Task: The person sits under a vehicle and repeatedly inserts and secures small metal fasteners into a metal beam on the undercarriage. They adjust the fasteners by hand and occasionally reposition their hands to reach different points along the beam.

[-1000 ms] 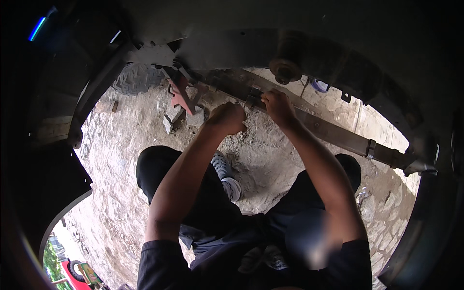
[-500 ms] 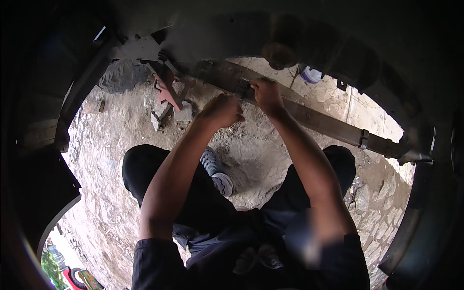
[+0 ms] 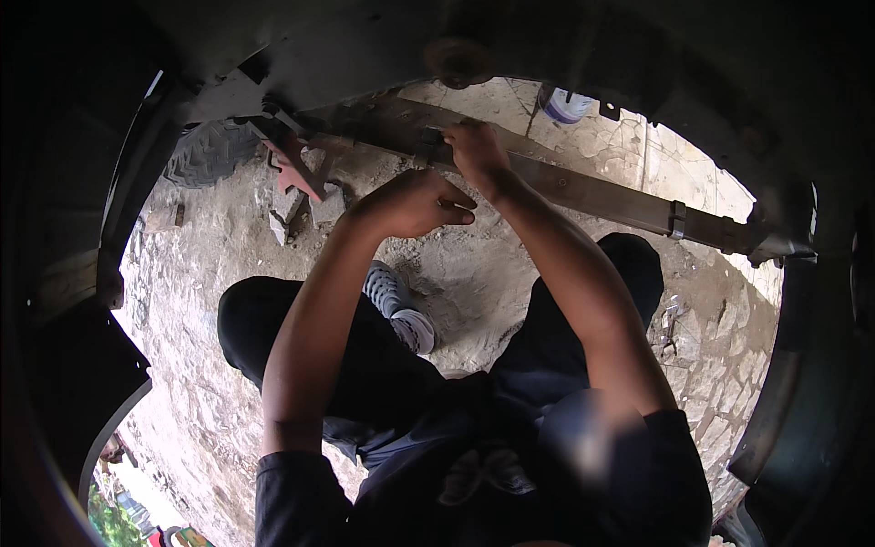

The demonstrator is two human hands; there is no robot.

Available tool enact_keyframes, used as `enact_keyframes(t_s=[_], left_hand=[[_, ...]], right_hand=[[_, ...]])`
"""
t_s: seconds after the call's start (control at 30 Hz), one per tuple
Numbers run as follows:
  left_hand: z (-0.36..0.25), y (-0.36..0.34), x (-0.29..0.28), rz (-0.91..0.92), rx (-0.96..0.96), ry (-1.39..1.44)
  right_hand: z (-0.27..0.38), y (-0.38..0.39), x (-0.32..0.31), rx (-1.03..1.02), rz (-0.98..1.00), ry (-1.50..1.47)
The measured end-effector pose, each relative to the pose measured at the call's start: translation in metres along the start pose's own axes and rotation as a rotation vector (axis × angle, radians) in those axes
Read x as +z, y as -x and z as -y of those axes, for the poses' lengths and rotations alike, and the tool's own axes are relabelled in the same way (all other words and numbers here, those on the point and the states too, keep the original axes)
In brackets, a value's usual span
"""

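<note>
A long, dusty leaf spring (image 3: pixel 592 193) runs slantwise beyond my knees, under the dark underside of a vehicle. My right hand (image 3: pixel 478 157) is closed at its upper side, fingertips pressed at a dark metal clip (image 3: pixel 428 144) that sits around the leaves. Just below that clip is my left hand (image 3: pixel 415 202), back upward, its fingers curled and the thumb pointing right. A small dark spot shows between left thumb and forefinger; whether it is a thing or a gap I cannot make out. Farther right, a second clip (image 3: pixel 676 220) wraps the spring.
A red jack stand (image 3: pixel 293 169) stands at the far left, beside broken concrete blocks (image 3: pixel 290 214) and a knobby tyre (image 3: pixel 211 150). A white and purple bucket (image 3: pixel 565 105) is beyond the spring. Dark vehicle body parts (image 3: pixel 118 210) curve around both sides and overhead.
My left hand has come away a little from the clip and turned, so its thumb now shows. My right hand stays at the clip. The whole view has shifted slightly.
</note>
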State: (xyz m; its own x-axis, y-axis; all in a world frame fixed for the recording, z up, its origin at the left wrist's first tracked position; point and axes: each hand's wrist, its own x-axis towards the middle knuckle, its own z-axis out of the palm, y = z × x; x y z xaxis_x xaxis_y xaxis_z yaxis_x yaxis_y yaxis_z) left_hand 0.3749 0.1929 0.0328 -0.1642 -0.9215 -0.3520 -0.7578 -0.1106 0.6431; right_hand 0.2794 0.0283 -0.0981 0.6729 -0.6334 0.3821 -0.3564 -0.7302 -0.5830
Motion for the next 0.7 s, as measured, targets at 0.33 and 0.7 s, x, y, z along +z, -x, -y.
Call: enact_keyframes(t_s=[0.33, 0.7], left_hand=[[0.038, 0.000, 0.010, 0.023, -0.009, 0.000], [0.077, -0.005, 0.037, -0.673, -0.078, -0.054]], right_hand=[[0.008, 0.004, 0.002, 0.021, 0.037, 0.060], [0.007, 0.033, 0.004, -0.003, 0.052, 0.157]])
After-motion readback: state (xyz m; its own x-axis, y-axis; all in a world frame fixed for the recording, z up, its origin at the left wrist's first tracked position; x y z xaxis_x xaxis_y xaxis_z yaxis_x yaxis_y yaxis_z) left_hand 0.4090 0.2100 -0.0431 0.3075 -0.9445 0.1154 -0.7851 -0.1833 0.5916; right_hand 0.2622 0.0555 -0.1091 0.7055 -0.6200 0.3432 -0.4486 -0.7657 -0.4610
